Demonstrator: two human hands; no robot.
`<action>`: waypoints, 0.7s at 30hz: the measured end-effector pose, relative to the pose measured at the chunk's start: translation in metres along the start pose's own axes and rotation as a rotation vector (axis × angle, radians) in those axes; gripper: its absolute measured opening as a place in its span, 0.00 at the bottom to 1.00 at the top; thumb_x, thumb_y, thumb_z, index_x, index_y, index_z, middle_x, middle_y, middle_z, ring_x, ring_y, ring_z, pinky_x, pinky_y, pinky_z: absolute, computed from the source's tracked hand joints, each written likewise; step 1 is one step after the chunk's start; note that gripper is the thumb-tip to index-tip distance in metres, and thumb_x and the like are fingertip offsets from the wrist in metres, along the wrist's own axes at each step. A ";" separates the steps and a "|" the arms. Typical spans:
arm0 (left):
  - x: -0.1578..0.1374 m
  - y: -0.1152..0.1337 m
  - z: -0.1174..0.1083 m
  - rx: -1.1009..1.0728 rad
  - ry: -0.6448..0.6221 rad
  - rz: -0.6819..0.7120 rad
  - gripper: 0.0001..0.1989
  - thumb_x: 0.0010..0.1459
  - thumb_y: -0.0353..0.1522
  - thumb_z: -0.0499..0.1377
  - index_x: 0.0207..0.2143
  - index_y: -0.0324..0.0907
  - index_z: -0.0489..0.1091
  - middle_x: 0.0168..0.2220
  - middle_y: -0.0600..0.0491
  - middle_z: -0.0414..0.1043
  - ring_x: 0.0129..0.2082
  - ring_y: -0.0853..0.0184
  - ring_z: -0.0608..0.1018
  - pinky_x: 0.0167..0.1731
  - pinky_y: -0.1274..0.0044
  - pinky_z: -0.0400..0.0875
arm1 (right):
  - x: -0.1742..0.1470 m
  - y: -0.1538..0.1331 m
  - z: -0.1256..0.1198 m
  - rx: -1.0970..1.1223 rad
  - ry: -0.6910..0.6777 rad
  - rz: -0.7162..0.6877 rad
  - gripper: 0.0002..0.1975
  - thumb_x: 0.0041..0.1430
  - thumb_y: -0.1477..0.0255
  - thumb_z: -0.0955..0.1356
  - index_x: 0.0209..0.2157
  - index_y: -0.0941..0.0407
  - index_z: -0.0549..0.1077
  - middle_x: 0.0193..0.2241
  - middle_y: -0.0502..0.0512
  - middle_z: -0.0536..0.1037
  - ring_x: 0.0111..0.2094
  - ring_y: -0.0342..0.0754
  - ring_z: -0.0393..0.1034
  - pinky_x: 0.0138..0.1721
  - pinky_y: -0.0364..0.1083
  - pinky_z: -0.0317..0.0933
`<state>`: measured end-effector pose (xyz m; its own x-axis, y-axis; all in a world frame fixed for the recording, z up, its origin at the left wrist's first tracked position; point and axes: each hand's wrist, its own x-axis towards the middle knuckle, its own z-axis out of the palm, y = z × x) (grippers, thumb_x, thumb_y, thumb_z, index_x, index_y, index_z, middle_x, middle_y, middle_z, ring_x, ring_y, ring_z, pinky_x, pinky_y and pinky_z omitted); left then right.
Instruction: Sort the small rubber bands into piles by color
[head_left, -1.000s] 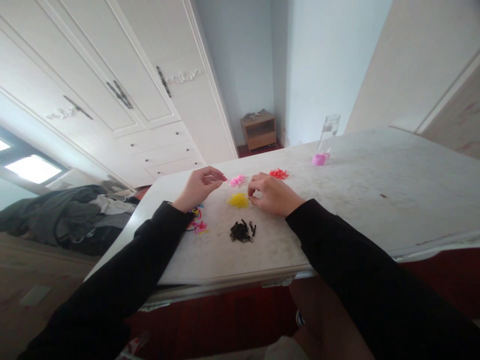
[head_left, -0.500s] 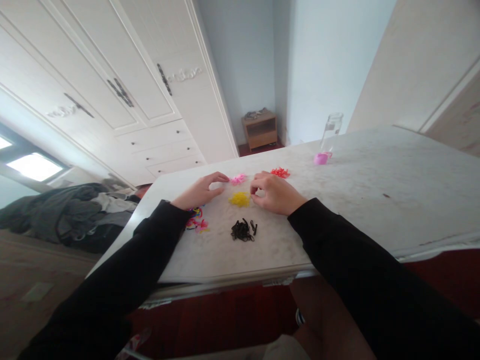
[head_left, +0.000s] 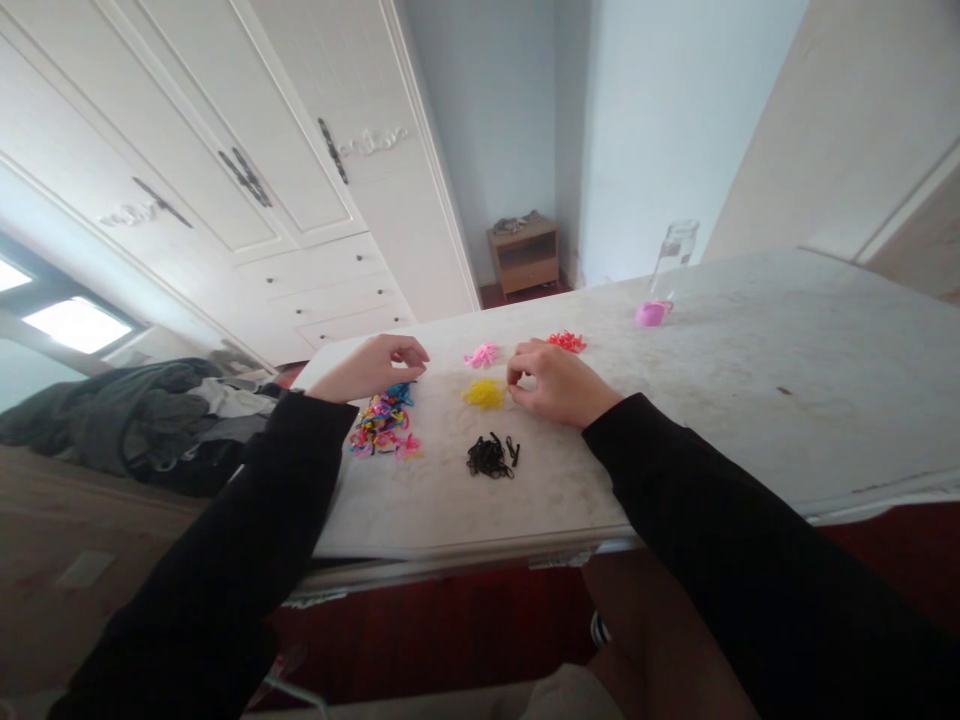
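Observation:
Small elastic hair bands lie in piles by colour on the white table. My left hand (head_left: 375, 367) hovers over the far edge of the mixed-colour pile (head_left: 381, 425), fingers curved and thumb apart, with nothing visible in it. Beside the yellow pile (head_left: 484, 394) is my right hand (head_left: 561, 384), its thumb and forefinger brought together; whatever is between them is too small to make out. Beyond the yellow pile lies a pink pile (head_left: 481, 355), and a red pile (head_left: 567, 342) shows just past my right hand. Nearer to me is a black pile (head_left: 489, 456).
A clear glass bottle (head_left: 673, 260) stands at the far side of the table (head_left: 720, 400), with a pink-purple object (head_left: 650, 314) by its base. Dark clothes (head_left: 150, 420) are heaped at the left. Behind are a white wardrobe (head_left: 300, 240) and a small wooden nightstand (head_left: 527, 255).
My left hand has moved left, from beside the pink pile to the mixed pile, uncovering more of that pile. My right hand stays beside the yellow pile. The view has shifted slightly.

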<state>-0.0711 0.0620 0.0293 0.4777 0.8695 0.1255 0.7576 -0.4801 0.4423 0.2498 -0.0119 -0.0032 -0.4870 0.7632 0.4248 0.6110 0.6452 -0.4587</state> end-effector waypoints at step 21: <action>-0.011 0.006 -0.014 0.024 -0.251 -0.011 0.12 0.48 0.37 0.69 0.38 0.49 0.82 0.29 0.57 0.84 0.30 0.61 0.83 0.34 0.73 0.71 | 0.000 0.007 0.003 0.003 0.011 -0.027 0.09 0.57 0.81 0.71 0.27 0.55 0.71 0.32 0.54 0.74 0.39 0.50 0.67 0.43 0.48 0.60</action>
<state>-0.0782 0.0513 0.0431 0.5626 0.8201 -0.1046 0.7722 -0.4761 0.4207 0.2521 -0.0069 -0.0088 -0.4958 0.7454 0.4457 0.5960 0.6653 -0.4496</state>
